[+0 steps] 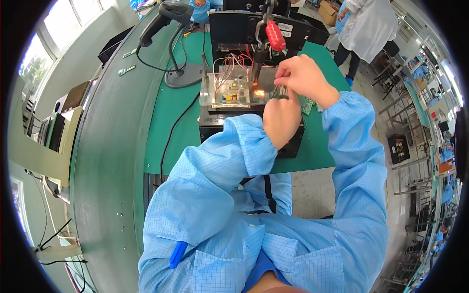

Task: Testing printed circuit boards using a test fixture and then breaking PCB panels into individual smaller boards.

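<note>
My left hand (282, 122) and my right hand (308, 80) meet at the right side of a clear-topped test fixture (233, 93). The right hand's thumb and index finger are pinched together just above the left hand's fingers. The left hand is closed too, its back toward me. Whatever lies between the fingers is too small and covered to make out. Beside them on the fixture, a small display (259, 93) glows orange under a dark vertical plunger. A toggle clamp with a red handle (275, 36) rises above, and red and white wires run behind.
Small green circuit boards (307, 106) lie on the green mat right of the fixture. A barcode scanner (163, 20) hangs in its stand at the back left, its black cable (176, 131) crossing the mat. A green conveyor (110, 156) runs along the left. A person in white (367, 24) stands at the far right.
</note>
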The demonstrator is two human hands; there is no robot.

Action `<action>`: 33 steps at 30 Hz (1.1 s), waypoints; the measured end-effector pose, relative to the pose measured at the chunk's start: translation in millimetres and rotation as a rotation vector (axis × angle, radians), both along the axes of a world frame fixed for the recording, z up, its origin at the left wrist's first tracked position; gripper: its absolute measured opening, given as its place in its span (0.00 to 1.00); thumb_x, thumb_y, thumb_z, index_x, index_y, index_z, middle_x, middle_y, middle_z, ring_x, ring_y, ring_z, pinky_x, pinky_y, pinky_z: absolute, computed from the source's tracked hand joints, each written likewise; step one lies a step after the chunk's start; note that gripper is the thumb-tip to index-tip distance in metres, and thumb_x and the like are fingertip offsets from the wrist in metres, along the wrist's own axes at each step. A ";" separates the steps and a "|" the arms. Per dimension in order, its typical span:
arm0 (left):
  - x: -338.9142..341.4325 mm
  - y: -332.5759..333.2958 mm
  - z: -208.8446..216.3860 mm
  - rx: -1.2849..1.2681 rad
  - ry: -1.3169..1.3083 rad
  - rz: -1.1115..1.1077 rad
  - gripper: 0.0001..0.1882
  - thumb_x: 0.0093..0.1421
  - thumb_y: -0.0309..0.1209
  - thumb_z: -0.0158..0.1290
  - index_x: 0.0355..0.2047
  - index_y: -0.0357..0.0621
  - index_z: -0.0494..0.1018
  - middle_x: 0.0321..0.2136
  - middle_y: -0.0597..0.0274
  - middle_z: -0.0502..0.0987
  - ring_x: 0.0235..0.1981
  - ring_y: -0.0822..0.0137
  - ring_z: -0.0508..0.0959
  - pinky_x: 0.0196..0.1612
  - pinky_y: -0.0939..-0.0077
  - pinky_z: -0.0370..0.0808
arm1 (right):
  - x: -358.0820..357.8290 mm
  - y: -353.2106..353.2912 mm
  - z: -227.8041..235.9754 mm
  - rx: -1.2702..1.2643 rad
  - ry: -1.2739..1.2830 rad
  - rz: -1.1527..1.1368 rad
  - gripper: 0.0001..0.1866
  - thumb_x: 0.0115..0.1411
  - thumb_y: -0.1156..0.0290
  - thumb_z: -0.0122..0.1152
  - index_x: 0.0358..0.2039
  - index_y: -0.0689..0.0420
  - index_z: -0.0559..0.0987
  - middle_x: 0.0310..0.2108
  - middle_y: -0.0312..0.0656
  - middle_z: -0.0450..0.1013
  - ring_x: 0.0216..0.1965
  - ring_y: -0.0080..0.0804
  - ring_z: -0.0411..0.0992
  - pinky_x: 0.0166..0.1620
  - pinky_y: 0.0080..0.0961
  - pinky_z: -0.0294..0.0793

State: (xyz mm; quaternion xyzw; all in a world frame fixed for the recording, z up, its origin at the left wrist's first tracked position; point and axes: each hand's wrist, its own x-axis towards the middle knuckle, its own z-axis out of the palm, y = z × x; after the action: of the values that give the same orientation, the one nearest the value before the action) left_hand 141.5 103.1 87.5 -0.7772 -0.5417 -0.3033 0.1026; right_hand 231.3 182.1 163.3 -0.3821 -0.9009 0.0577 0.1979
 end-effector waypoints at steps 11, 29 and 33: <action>15.1 9.7 -8.0 0.058 0.103 0.047 0.02 0.45 0.28 0.56 0.18 0.50 0.77 0.13 0.65 0.76 0.18 0.68 0.79 0.18 0.74 0.70 | 0.3 -3.8 -1.1 -0.063 0.087 -0.037 0.05 0.45 0.71 0.69 0.23 0.58 0.82 0.19 0.44 0.77 0.22 0.38 0.76 0.28 0.30 0.72; 21.3 9.8 -6.5 -0.099 0.197 0.067 0.20 0.55 0.51 0.55 0.21 0.49 0.80 0.13 0.73 0.73 0.17 0.70 0.77 0.16 0.72 0.67 | 1.0 -2.3 -6.6 -0.047 0.106 -0.049 0.08 0.45 0.71 0.71 0.24 0.61 0.82 0.21 0.46 0.77 0.22 0.37 0.76 0.27 0.28 0.72; 19.0 11.1 -8.0 -0.110 0.191 0.067 0.21 0.56 0.52 0.55 0.22 0.49 0.80 0.13 0.73 0.74 0.17 0.69 0.77 0.16 0.71 0.68 | -0.4 -5.7 -9.9 -0.015 0.138 -0.030 0.07 0.46 0.69 0.69 0.24 0.58 0.83 0.20 0.44 0.77 0.23 0.37 0.76 0.28 0.29 0.73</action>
State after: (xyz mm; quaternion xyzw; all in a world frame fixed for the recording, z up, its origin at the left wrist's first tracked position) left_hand 160.5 114.2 79.5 -0.7885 -0.5710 -0.1938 0.1210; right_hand 230.9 176.5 153.4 -0.3921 -0.8787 0.0875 0.2577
